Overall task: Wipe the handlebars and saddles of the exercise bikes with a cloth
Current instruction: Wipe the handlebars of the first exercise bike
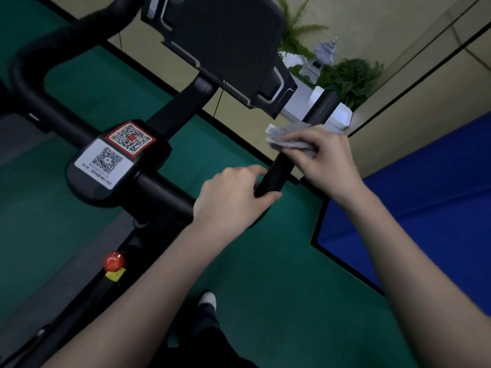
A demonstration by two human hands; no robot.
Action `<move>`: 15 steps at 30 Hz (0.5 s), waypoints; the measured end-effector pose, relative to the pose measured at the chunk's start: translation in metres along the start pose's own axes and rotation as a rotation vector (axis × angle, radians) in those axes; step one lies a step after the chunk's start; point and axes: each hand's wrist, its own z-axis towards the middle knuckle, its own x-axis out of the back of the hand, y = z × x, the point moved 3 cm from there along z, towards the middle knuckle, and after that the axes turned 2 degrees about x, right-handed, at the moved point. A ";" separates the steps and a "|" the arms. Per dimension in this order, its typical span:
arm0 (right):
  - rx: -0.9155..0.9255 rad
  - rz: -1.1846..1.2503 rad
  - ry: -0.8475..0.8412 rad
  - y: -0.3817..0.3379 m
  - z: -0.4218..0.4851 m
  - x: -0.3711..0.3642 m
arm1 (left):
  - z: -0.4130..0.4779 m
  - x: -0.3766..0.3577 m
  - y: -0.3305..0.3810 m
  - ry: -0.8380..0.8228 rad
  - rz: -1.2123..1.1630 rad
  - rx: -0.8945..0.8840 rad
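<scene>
on the right handlebar (pixel 276 171) of the bike, the grey cloth (pixel 289 140) is held wrapped by the right hand (pixel 324 155); the bar's bend is gripped by the left hand (pixel 233 197). full-length strokes to the tip are advised.

2 hands are occupying the right handlebar arm (pixel 276 173): left hand (pixel 231 195) is gripping the bend, right hand (pixel 326 152) is holding the cloth (pixel 289 136) on it higher up. A short bare stretch is showing between them, another from cloth to tip. Screen mount (pixel 225 41) is overhanging just left of the tip; white planter (pixel 342 115) is sitting behind it. Right of the arm and below it, only floor (pixel 265 261) is showing.
</scene>
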 end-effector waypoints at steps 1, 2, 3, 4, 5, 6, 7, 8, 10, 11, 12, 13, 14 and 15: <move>0.046 -0.014 -0.081 -0.003 0.004 -0.001 | 0.000 -0.001 -0.001 -0.001 -0.004 0.009; 0.090 -0.027 -0.161 -0.006 0.007 -0.003 | 0.000 -0.001 -0.001 -0.002 -0.004 0.014; 0.133 -0.053 -0.228 -0.006 0.011 -0.002 | 0.000 -0.001 -0.001 0.000 -0.004 0.020; 0.173 -0.094 -0.275 -0.005 0.015 -0.001 | 0.000 -0.001 -0.001 0.000 -0.006 0.024; 0.211 -0.150 -0.296 -0.002 0.020 0.001 | 0.001 -0.002 0.000 -0.003 -0.007 0.027; 0.242 -0.208 -0.295 0.002 0.025 0.005 | 0.001 -0.002 0.000 -0.006 -0.004 0.026; 0.259 -0.254 -0.279 0.006 0.029 0.008 | 0.001 -0.002 0.000 -0.010 0.004 0.020; 0.270 -0.283 -0.259 0.009 0.032 0.011 | 0.000 -0.002 0.000 -0.008 0.011 0.018; 0.277 -0.293 -0.214 0.010 0.034 0.012 | -0.001 -0.002 0.000 -0.002 0.017 0.022; 0.275 -0.288 -0.208 0.010 0.034 0.009 | -0.001 -0.002 0.000 0.000 0.015 0.027; 0.278 -0.283 -0.224 0.009 0.033 0.006 | -0.001 -0.002 0.001 0.000 0.014 0.030; 0.291 -0.282 -0.265 0.007 0.032 0.001 | -0.001 -0.002 0.001 0.001 0.013 0.034; 0.312 -0.285 -0.319 0.005 0.031 -0.004 | -0.001 -0.002 0.001 0.000 0.014 0.038; 0.331 -0.292 -0.367 0.004 0.032 -0.006 | 0.000 -0.002 0.001 -0.003 0.014 0.040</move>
